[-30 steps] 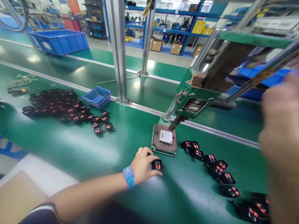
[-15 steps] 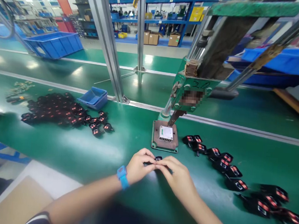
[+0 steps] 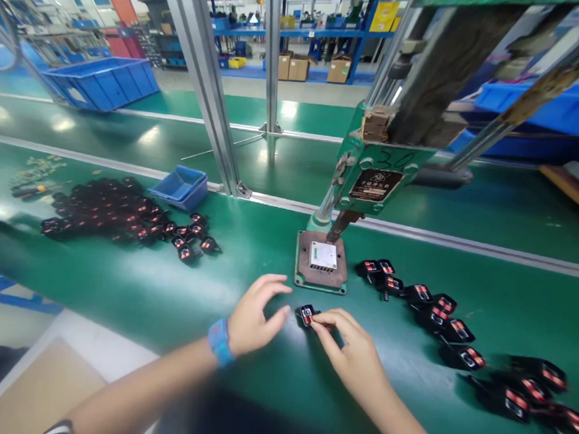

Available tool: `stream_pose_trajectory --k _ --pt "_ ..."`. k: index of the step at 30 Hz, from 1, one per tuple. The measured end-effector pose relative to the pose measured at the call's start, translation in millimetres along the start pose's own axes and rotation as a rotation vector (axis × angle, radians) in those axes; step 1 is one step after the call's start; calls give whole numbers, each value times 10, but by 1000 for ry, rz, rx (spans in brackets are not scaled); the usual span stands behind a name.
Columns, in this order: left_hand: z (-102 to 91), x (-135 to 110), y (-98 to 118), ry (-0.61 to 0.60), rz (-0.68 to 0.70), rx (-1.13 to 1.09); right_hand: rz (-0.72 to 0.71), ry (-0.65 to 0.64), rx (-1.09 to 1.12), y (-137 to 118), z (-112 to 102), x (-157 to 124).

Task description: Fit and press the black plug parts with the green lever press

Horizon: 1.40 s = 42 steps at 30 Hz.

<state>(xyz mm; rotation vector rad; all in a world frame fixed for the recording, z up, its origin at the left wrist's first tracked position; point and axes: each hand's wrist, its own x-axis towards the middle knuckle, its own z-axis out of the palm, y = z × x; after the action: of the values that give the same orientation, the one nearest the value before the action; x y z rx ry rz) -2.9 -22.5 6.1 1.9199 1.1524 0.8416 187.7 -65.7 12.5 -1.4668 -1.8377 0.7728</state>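
Now, lever press point(image 3: 372, 183): base plate point(image 3: 319, 287) just beyond the black housing point(image 3: 305, 312).
Left hand point(image 3: 253, 319): spread, empty, just left of the housing.
Right hand point(image 3: 352, 346): nearer one, pinching the housing's right side.
Black housing: between both hands; long axis unclear.

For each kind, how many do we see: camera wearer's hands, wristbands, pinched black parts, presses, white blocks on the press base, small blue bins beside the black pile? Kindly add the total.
Wearer's left hand and right hand: 2
Blue wristband: 1
Pinched black part: 1
Press: 1
White block: 1
Small blue bin: 1
Total: 7
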Motion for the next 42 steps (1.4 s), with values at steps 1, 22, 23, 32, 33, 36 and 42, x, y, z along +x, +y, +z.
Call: stream_pose_trajectory --k 1,22,23,32,33,36,42 --pt "16 5 14 -48 162 94 -24 13 -26 -18 11 -4" --pt "441 84 -36 -112 167 201 86 76 -166 229 -79 -308" --pt "451 75 -37 -118 143 190 82 111 -186 244 -150 -300" --pt "-170 -51 -256 -42 -61 349 -154 209 -912 438 -838 487" --pt "-312 -48 -321 8 -58 422 -166 159 -964 466 -857 579" --pt "-678 -55 -443 235 4 661 -197 55 -1038 504 -844 676" --pt "-700 -195 -252 540 57 607 -417 -90 -794 379 -546 187"
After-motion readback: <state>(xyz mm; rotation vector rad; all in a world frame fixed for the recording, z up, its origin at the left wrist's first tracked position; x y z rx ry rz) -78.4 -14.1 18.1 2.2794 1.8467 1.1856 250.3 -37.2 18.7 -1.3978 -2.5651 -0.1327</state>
